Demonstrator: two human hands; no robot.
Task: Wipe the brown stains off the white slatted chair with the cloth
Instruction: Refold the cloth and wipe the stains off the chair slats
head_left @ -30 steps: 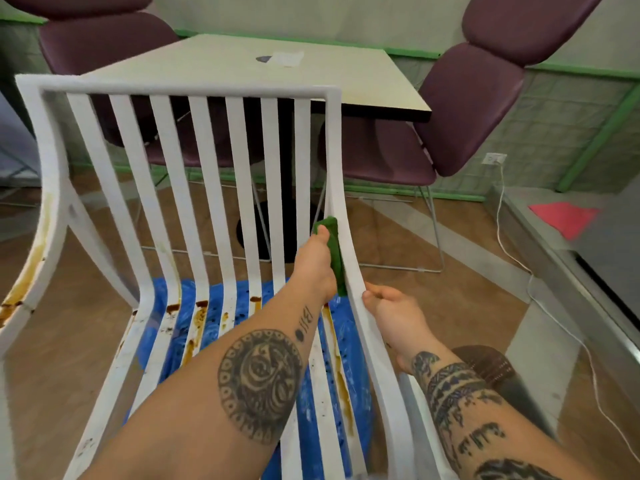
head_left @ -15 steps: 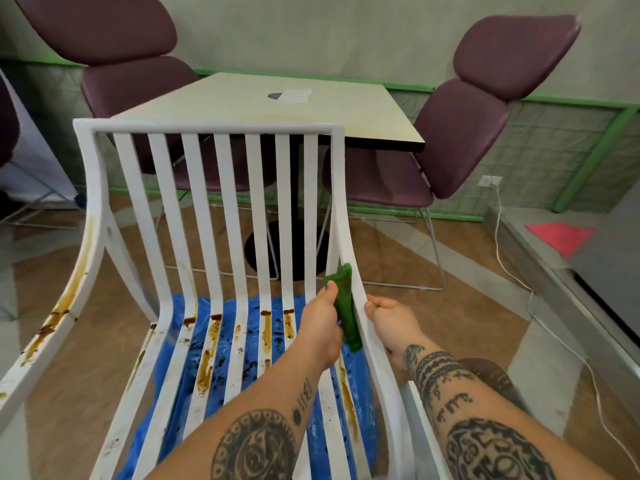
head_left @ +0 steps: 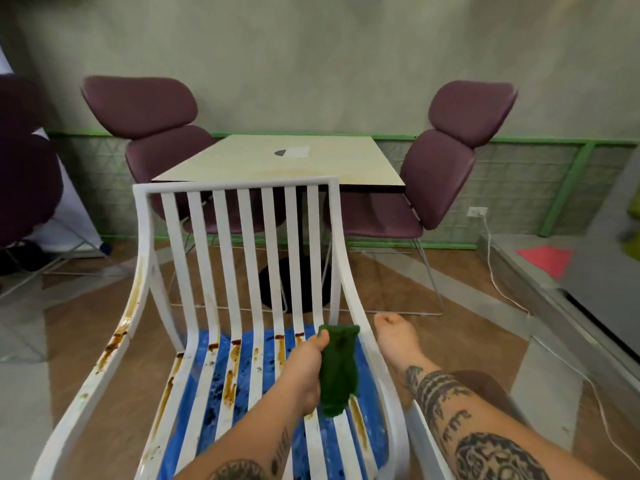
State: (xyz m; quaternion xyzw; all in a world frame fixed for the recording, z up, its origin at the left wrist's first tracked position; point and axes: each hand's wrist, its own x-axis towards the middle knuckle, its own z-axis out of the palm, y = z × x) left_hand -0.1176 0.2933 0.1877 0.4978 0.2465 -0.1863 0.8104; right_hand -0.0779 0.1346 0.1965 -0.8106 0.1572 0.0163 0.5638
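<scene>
So the white slatted metal chair (head_left: 235,186) has loads of brown stains (head_left: 228,386) left. They're streaked down the seat slats towards the left edge and all along the left armrest (head_left: 117,337), with another streak near the seat's right edge. The left hand (head_left: 308,372) has its fingers wrapped around a bunched dark green cloth (head_left: 339,368), which sits over the rightmost seat slats, just inside the right rail. The right hand (head_left: 394,336) is just outside that rail with its fingers curled in. It's blurry, so I can't tell if it's gripping the rail or only hovering beside it.

My take on doing this bit well: flatten the cloth out a little so more of it touches the slat, press down firmly and drag along the length of each slat, not across. Work slat by slat towards the left edge, and steady the frame with the free hand. There's a blue sheet (head_left: 244,375) under the seat, so drips shouldn't matter.
</scene>
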